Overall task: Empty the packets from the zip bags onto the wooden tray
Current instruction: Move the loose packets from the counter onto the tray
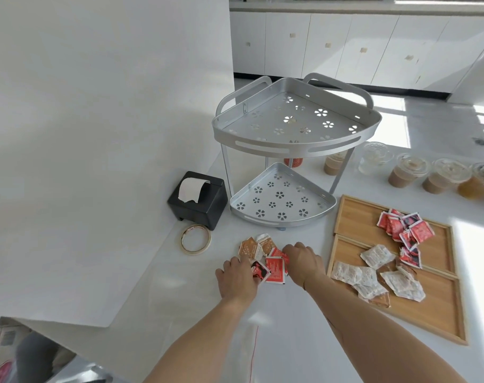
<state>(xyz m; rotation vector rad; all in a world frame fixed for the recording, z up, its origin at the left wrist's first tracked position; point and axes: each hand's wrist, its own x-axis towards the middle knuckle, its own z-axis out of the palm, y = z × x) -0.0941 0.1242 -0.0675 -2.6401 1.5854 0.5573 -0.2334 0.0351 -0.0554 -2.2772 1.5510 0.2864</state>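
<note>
A small heap of red, brown and white packets (274, 268) lies on the white counter in front of the metal rack. My left hand (236, 277) rests on the heap's left side, fingers curled over a red-and-black packet. My right hand (304, 259) presses against the right side, fingers bent down onto the red packets. A clear zip bag (253, 346) with a red strip lies flat on the counter between my forearms. To the right, the wooden tray (434, 313) holds red packets (406, 226) at the back and white packets (373, 275) nearer me.
A two-tier grey corner rack (293, 150) stands behind the heap. A black tissue box (199, 201) and a tape roll (195, 239) sit to the left. Several lidded cups of drink (409, 172) line the back right. A white wall panel fills the left.
</note>
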